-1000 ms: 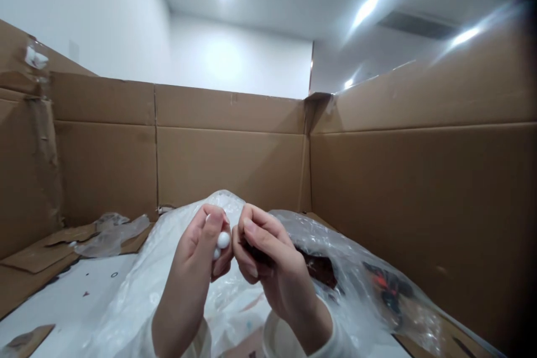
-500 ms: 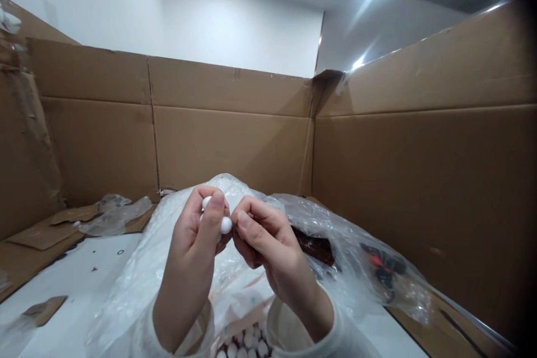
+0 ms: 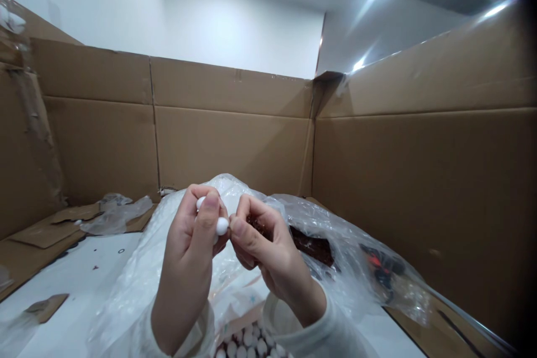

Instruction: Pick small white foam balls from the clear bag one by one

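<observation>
Small white balls (image 3: 222, 226) stick out between the thumb and fingers of my left hand (image 3: 195, 235), which is closed round them. My right hand (image 3: 260, 235) is pinched close beside the lower ball, its fingertips almost touching it. Something small, dark and brown (image 3: 257, 225) shows inside the curled fingers of my right hand. Below my wrists lies a pile of white balls with reddish bits (image 3: 247, 343), in an open bag with a pinkish edge.
Bubble wrap (image 3: 142, 268) lies beneath my hands. At the right, clear plastic (image 3: 348, 235) covers a dark brown bundle (image 3: 312, 245) and a black and red item (image 3: 380, 268). Cardboard walls (image 3: 235, 140) stand behind and at both sides. Cardboard scraps (image 3: 50, 229) lie left.
Both hands have shifted slightly left. The fingers of my right hand have opened a little, showing the brown thing inside them.
</observation>
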Tool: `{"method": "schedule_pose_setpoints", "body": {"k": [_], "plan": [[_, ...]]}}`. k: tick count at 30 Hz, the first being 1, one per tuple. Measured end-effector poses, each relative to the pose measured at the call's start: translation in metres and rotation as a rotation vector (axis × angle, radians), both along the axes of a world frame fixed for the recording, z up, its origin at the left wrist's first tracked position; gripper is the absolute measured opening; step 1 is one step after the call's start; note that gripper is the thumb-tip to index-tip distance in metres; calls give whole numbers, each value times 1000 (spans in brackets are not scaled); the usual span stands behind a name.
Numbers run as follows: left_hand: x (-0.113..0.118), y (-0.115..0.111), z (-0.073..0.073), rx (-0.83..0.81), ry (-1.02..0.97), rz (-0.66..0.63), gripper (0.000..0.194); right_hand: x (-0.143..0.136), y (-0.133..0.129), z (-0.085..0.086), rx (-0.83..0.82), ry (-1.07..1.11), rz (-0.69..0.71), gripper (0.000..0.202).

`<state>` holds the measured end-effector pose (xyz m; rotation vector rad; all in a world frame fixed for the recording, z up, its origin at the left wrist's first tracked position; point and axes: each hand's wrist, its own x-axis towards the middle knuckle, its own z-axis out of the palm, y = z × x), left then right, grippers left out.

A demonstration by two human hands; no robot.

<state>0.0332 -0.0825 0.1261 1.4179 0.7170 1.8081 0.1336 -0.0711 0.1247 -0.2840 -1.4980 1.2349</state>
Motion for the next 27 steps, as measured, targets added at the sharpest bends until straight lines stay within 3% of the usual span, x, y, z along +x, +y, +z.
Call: {"method": "schedule_pose_setpoints", "body": {"k": [9,18,24,27], "plan": [[7,-8,3,46,21,112,24,3,1,2,40,-60,-29,31],[5,-3,-2,79,151,236,23,2,-3,6,26,-108,-145,33],[-21,15,11,11,237,227,25,6,7,3,-286,40,195,30],[-38,24,15,-47,438,183,28,12,14,5,-386,172,284,27]]}}
